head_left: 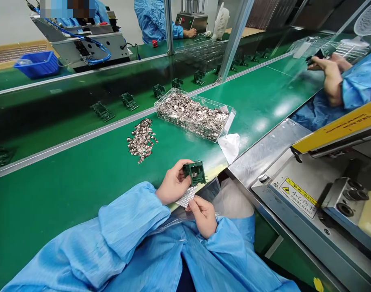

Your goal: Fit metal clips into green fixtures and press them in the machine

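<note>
My left hand [173, 184] is closed around a small dark-green plastic frame [195, 172], its square opening facing up. Something small and pale sits inside the frame, too small to name. Just below lies a white sheet [185, 197] marked in small rows, partly under my left fingers; whether that hand grips it too I cannot tell. My right hand [204, 215] pinches the sheet's lower edge between thumb and fingers. Ahead of my hands a loose pile of small silvery metal pieces [142, 140] rests on the green work surface, beside a clear plastic box [225, 127] filled with similar pieces.
Crumpled white paper [229, 147] touches the box's near corner. A machine [298, 198] with a warning label stands right. Several green frames [129, 101] line the moving-belt-like strip beyond a metal rail [82, 142]. A co-worker's hands [331, 75] hold a dark part at upper right.
</note>
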The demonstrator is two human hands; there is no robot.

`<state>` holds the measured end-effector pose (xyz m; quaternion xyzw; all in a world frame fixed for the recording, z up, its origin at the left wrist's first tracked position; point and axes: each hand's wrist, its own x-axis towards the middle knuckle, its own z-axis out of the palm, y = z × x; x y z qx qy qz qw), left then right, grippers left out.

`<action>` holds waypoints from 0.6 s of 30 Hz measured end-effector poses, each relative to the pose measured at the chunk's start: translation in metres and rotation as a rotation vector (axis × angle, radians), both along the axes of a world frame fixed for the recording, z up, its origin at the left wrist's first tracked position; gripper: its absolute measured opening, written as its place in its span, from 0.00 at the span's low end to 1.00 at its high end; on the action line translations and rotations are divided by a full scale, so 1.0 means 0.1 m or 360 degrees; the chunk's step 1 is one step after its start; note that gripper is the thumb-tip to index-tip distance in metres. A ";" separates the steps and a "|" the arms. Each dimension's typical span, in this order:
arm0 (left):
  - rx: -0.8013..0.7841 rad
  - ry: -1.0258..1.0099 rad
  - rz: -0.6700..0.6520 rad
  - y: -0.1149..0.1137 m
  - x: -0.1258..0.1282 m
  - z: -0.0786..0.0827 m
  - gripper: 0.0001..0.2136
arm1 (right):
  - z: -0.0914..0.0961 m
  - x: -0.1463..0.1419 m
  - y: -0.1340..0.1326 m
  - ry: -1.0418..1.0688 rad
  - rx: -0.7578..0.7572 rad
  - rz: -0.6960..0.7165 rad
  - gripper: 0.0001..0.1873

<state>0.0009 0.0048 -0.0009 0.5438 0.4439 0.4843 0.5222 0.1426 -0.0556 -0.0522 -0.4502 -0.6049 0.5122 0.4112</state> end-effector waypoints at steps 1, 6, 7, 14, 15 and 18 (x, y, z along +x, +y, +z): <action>-0.0003 0.0055 -0.0019 -0.01 0.00 0.00 0.17 | -0.02 0.01 0.01 -0.0029 0.0050 0.0014 0.28; 0.0008 0.0138 -0.0029 -0.02 0.00 -0.01 0.15 | -0.12 0.13 0.05 -0.0258 0.0110 0.0168 0.27; 0.0014 0.0107 -0.0016 -0.02 -0.01 -0.01 0.15 | -0.13 0.17 0.06 -0.0319 0.0089 0.0211 0.26; -0.0049 -0.0189 0.0098 -0.07 -0.06 -0.06 0.19 | 0.27 0.45 0.14 -0.0548 0.0104 0.0031 0.11; -0.0047 -0.0205 0.0098 -0.08 -0.06 -0.07 0.19 | 0.37 0.47 0.16 -0.0508 0.0156 -0.0045 0.09; 0.0010 -0.0174 0.0093 -0.12 -0.07 -0.08 0.19 | 0.62 0.44 0.23 -0.0335 0.0343 -0.0146 0.07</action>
